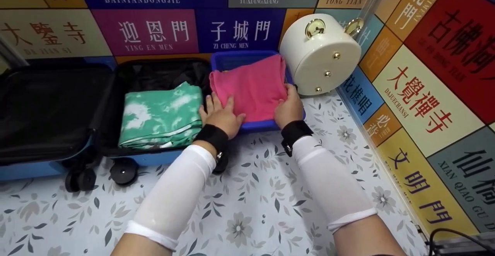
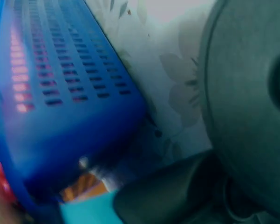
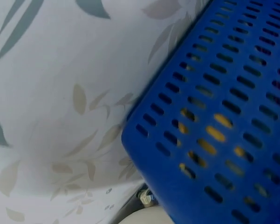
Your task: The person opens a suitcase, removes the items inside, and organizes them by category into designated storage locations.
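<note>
A pink folded cloth (image 1: 251, 87) lies in a blue basket (image 1: 259, 126), partly raised over its back rim. My left hand (image 1: 222, 116) rests with spread fingers on the cloth's left edge, by the basket's left side. At the cloth's right edge, my right hand (image 1: 289, 107) holds it with the thumb on top; the other fingers are mostly hidden. In the left wrist view the basket's slotted wall (image 2: 70, 60) shows, with a blurred bit of a hand at the lower left. The right wrist view shows the basket wall (image 3: 214, 121), with something yellow behind its slots.
Left of the basket, an open suitcase (image 1: 143, 159) holds a green and white folded cloth (image 1: 160, 116). Its wheels (image 1: 123, 171) stick out at the front. A round cream case (image 1: 325, 55) stands behind the basket's right side, near the sign-covered walls. The floor covering (image 1: 239, 209) is floral.
</note>
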`<state>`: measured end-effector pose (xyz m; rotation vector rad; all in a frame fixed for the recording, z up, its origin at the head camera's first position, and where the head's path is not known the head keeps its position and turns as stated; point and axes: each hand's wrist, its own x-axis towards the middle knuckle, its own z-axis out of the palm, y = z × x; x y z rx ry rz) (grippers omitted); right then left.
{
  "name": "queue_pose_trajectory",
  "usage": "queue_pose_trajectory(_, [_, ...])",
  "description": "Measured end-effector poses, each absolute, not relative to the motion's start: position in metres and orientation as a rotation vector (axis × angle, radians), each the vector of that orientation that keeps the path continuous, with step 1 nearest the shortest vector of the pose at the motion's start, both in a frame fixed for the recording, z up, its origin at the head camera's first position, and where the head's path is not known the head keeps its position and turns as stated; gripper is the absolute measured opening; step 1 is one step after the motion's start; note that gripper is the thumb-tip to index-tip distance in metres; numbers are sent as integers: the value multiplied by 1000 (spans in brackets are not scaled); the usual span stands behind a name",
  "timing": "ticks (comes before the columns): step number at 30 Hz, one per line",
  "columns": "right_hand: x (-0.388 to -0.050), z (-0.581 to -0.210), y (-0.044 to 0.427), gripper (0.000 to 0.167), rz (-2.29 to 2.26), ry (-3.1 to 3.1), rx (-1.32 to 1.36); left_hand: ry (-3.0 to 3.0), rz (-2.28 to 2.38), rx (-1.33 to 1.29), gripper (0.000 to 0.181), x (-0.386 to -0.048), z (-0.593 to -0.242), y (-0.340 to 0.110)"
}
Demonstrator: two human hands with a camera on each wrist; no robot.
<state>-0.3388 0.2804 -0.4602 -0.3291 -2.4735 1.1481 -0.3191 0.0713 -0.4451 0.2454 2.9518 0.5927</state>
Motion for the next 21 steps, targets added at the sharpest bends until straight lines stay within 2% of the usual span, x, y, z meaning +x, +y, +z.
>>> queue_pose_trajectory(5, [-339, -463, 278, 48, 1116, -2421, -366, 2887, 458, 258, 102, -311, -443, 74])
queue_pose_trajectory(9, [-338, -465, 277, 59, 1016, -2502, -343, 2869, 344, 301, 114, -312, -444, 73])
queue_pose_trajectory(13, [-337, -465, 276, 71, 924, -2603, -346, 2874, 348, 346, 113, -314, -446, 71])
queue_pose_trajectory(21, [-338, -464, 275, 70, 852, -2651, -386, 2796, 467, 373, 105, -319, -442, 61])
